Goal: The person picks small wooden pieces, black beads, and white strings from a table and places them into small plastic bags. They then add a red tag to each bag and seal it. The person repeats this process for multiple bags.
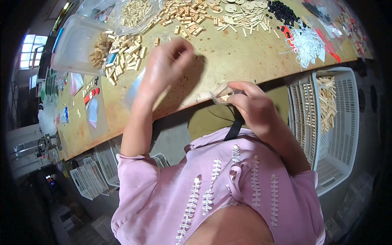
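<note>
A worn, scuffed plywood workbench (228, 61) runs across the far half of the view, its near edge curving down to the left. The left hand (165, 67) hovers over the bench with its fingers drawn together at the tips, blurred; whether it pinches anything I cannot tell. The right hand (251, 104) is curled at the bench's near edge, gripping a small clear plastic bag (221, 96) with pale wooden pieces inside.

Far left on the bench lies a heap of small wooden blocks (120, 55) beside a clear plastic tub (75, 45). Farther back are wooden sticks (245, 18), black rings (283, 12) and a tangle of white string (306, 43). To the right, below the bench, a white slotted basket (339, 134) holds more wooden blocks. More white crates (92, 177) sit on the grey floor at the near left, and bright windows (32, 51) show at the far left.
</note>
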Action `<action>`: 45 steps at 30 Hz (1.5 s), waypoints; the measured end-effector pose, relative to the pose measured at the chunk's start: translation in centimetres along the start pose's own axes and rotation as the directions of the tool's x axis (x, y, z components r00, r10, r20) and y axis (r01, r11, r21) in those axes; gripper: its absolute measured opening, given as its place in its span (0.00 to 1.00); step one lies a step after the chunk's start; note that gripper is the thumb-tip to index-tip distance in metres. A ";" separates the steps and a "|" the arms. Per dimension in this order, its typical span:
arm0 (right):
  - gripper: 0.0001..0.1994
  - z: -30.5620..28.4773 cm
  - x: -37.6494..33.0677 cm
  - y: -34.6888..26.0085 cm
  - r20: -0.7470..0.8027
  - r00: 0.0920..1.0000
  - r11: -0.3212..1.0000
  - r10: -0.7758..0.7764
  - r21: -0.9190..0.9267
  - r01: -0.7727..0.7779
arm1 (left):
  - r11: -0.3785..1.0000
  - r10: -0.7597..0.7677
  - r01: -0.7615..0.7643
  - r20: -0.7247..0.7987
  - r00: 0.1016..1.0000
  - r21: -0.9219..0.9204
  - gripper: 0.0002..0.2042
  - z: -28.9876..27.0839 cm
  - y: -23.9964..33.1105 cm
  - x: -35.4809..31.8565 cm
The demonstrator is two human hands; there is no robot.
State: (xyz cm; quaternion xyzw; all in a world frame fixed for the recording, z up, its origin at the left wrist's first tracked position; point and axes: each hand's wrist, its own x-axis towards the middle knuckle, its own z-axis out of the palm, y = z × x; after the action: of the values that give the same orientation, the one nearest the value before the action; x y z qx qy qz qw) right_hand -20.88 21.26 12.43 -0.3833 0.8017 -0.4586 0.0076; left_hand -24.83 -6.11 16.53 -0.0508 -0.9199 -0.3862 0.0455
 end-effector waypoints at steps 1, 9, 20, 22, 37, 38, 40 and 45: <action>0.12 -0.2 -0.2 -0.2 0.003 1.000 1.000 0.018 0.011 -0.018 | 0.988 0.002 0.007 -0.063 0.998 0.151 0.09 -0.6 -2.7 1.4; 0.12 -0.3 -1.6 0.9 -0.055 0.998 0.998 0.042 -0.043 -0.045 | 0.915 -0.235 0.231 -0.027 0.972 0.330 0.15 -2.4 -10.3 6.8; 0.10 -1.7 -2.9 1.9 -0.133 0.988 0.997 0.079 0.000 -0.080 | 0.990 0.044 -0.051 0.055 0.998 0.130 0.09 5.5 -2.1 10.6; 0.11 -2.0 -2.9 1.5 -0.162 0.984 0.996 0.079 0.046 -0.073 | 0.970 0.043 -0.057 0.063 0.997 0.235 0.12 6.6 -2.3 11.9; 0.09 -3.5 -3.8 3.0 -0.249 0.964 0.995 0.096 0.005 -0.098 | 0.951 -0.024 -0.040 0.206 0.978 0.305 0.14 6.8 -1.9 13.6; 0.09 -3.7 -3.6 2.9 -0.251 0.964 0.996 0.086 -0.003 -0.090 | 0.952 0.010 -0.064 0.179 0.984 0.299 0.14 6.7 -2.3 13.3; 0.08 -4.1 -3.4 2.7 -0.262 0.963 0.996 0.067 -0.040 -0.080 | 0.997 -0.008 -0.010 0.226 0.974 0.078 0.12 6.4 -1.9 12.3; 0.08 -4.8 -2.8 2.1 -0.257 0.966 0.995 0.036 -0.080 -0.059 | 0.918 0.136 0.028 0.380 0.915 -0.396 0.07 5.8 5.9 4.5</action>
State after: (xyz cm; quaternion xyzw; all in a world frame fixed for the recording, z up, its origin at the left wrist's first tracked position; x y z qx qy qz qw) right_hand -21.96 27.12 12.73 -0.3018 0.8243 -0.4683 -0.1012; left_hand -28.76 2.41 17.19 -0.1625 -0.8114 -0.5427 -0.1434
